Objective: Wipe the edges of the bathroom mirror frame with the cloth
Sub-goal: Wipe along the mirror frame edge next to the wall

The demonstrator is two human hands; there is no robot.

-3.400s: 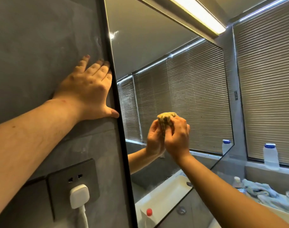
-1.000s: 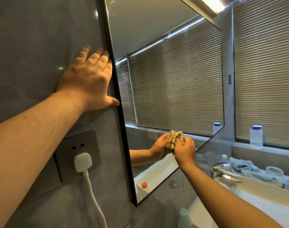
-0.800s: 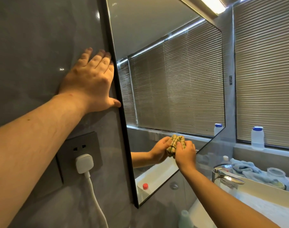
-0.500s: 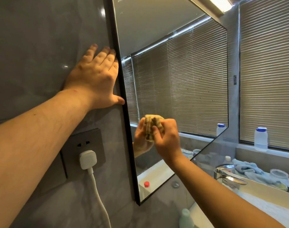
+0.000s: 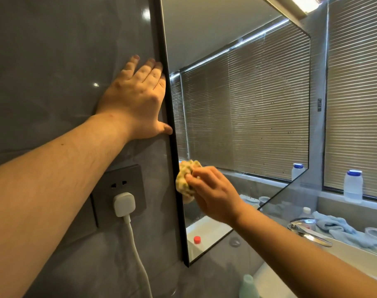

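Observation:
The mirror has a thin black frame (image 5: 172,151) running down its left edge on a grey tiled wall. My left hand (image 5: 138,100) lies flat on the wall beside the frame, fingers straight, thumb touching the frame. My right hand (image 5: 211,192) grips a bunched yellow-green cloth (image 5: 184,177) and holds it against the mirror's left edge, right next to the black frame, below my left hand. The mirror reflects window blinds.
A dark wall socket (image 5: 119,190) with a white plug (image 5: 124,203) and cable sits left of the frame. At the right are a chrome faucet (image 5: 308,230), a white sink (image 5: 290,274), a blue towel (image 5: 338,230) and a blue-capped bottle (image 5: 353,186) on the sill.
My right hand carried the cloth from the lower middle of the mirror leftwards to the left frame edge. My left hand stayed flat on the wall.

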